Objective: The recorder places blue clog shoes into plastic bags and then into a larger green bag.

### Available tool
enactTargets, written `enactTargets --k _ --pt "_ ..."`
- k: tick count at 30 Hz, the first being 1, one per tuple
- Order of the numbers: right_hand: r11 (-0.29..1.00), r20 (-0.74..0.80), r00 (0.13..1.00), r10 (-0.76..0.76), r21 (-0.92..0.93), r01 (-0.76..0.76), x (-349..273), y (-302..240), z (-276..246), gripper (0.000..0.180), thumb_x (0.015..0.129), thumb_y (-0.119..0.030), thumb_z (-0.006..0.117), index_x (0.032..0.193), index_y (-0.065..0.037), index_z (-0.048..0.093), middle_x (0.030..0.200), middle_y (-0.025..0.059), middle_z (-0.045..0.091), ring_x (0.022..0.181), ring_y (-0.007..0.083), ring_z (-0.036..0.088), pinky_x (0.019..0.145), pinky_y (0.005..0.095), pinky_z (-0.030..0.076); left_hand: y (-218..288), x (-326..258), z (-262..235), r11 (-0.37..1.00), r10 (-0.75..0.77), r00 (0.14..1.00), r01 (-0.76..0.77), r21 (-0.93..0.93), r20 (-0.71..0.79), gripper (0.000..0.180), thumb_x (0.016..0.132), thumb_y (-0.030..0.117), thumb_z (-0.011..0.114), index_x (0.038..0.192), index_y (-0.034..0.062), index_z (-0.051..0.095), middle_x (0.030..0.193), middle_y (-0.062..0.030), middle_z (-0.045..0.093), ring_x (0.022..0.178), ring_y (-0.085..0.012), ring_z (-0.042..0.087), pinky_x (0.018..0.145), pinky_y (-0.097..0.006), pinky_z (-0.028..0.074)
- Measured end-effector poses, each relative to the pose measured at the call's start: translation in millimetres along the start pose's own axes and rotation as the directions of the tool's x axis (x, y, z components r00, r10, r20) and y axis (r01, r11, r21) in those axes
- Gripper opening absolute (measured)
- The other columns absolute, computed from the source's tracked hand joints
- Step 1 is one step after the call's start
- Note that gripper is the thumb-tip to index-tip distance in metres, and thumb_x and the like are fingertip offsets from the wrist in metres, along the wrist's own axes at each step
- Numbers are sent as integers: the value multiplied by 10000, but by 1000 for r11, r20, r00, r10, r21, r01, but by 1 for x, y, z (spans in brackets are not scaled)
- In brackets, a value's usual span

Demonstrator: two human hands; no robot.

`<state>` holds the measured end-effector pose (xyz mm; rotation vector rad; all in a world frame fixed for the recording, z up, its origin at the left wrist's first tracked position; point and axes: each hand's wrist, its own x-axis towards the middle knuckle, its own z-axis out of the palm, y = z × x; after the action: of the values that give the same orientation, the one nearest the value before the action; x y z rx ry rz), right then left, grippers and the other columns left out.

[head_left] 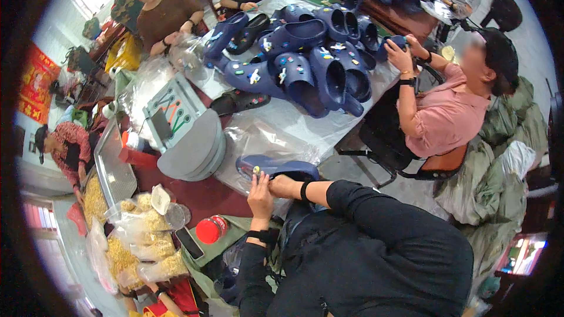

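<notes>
A dark blue foam clog [298,168] lies on clear plastic sheeting at the table's near edge, its toe to the left. My right hand [284,187] is closed on the near side of the clog, its fingers partly hidden. My left hand [259,198] is beside it with fingers raised and pressed together over the clog's toe. At those fingertips is a small yellow-green shoe charm [257,170], apparently pinched. Ahead is a large heap of blue clogs [299,61], several with small coloured charms on top. A black clog [239,101] lies nearer me.
A grey rounded machine [194,147] stands left of my hands. Beyond my left forearm are a red-lidded jar [211,229], a phone [189,243] and bags of small yellow pieces [150,240]. At right a seated person [446,100] handles a clog; others sit across the table.
</notes>
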<state>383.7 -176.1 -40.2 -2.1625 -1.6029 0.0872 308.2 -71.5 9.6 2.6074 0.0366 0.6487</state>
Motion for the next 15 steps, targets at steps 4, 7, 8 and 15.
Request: enactTargets --k 4,7,8,15 --pt "996 108 991 85 -31 -82 6 6 14 124 724 -122 531 774 -58 625 790 124 643 731 263 626 649 366 493 6 6 -2 998 -15 999 16 -53 32 353 762 -23 464 1079 50 601 1138 -146 584 1111 -362 511 862 -404 461" --pt "979 15 1000 17 201 -20 9 2 9 177 753 -131 516 873 -55 622 913 153 630 837 285 610 750 369 481 5 3 0 998 -29 999 32 -56 43 356 756 -14 472 1086 39 595 1142 -135 585 1120 -365 503 860 -397 462" --pt "980 189 981 41 184 -76 0 12 20 230 779 -138 501 954 -41 615 997 160 616 907 278 600 807 359 465 8 6 0 998 -34 999 36 -50 39 356 756 -14 472 1086 39 595 1142 -135 585 1120 -365 503 860 -397 462" --pt "998 466 884 44 27 -64 14 12 4 217 769 -168 523 914 -69 651 964 148 638 927 265 606 795 380 476 4 -1 10 999 -30 998 31 -25 49 396 748 46 543 1144 44 557 1201 -120 544 1116 -378 483 908 -427 412"
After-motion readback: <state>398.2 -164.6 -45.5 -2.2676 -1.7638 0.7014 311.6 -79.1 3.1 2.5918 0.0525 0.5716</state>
